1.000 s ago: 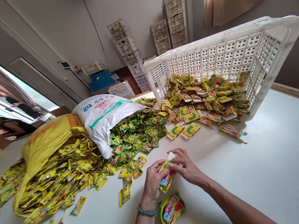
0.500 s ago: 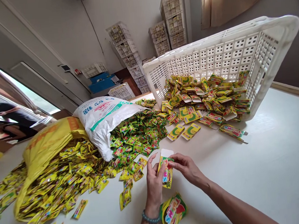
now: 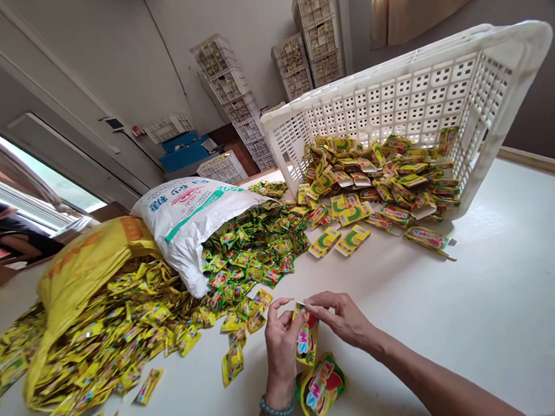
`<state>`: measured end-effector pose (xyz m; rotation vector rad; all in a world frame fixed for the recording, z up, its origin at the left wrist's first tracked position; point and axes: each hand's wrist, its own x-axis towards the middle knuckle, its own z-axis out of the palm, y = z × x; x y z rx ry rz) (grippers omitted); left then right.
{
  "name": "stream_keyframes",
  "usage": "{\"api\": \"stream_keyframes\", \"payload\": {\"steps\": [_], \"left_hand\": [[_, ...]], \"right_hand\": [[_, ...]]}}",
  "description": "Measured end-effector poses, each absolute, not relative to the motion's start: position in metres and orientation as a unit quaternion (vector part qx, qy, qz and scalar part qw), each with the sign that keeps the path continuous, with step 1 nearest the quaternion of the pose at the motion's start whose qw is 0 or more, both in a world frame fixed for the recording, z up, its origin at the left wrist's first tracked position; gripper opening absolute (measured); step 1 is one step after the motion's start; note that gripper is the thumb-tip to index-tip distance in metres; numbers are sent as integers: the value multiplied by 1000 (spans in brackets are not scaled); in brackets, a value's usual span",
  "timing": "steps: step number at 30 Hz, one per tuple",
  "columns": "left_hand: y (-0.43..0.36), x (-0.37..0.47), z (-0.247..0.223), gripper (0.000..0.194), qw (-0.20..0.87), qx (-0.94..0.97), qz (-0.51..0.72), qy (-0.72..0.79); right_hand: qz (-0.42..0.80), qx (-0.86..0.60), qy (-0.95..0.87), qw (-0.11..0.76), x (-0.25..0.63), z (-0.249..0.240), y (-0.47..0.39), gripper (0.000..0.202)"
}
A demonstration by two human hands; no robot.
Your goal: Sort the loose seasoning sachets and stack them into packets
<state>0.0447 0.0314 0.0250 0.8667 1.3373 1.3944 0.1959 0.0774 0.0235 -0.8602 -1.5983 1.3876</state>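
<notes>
Between my two hands is a small yellow and green printed cardboard box (image 3: 306, 340) with colourful lettering, held upright a little above the table. My left hand (image 3: 283, 341), with a beaded bracelet at the wrist, grips its side between thumb and fingers. At the box's top end, my right hand (image 3: 338, 318) has thumb and fingertips closed on the edge, where the fingers partly hide the flap. Just below lies a larger, matching printed pouch (image 3: 320, 392), flat on the table beside my left wrist.
A white perforated crate (image 3: 393, 101) lies tipped with small boxes (image 3: 382, 172) spilling out. Left of it, a white sack (image 3: 189, 208) spills green sachets (image 3: 256, 244) and a yellow sack (image 3: 85, 253) spills yellow ones. Stacked crates (image 3: 236, 97) stand behind; a person (image 3: 8, 233) is far left.
The white flap that stood up from the box no longer shows; my right fingers have pressed over the top end. Both hands and the box have shifted slightly downward.
</notes>
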Motion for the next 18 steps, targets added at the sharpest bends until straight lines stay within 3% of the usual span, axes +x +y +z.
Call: {"api": "stream_keyframes", "payload": {"steps": [12,18], "left_hand": [[32,55,37,44,496,362,539,576],[28,52,42,48,486,368,531,588]], "right_hand": [[706,-369,-438,416,196,25,83,37],[740,-323,-470,357,209,27,86,31]]}}
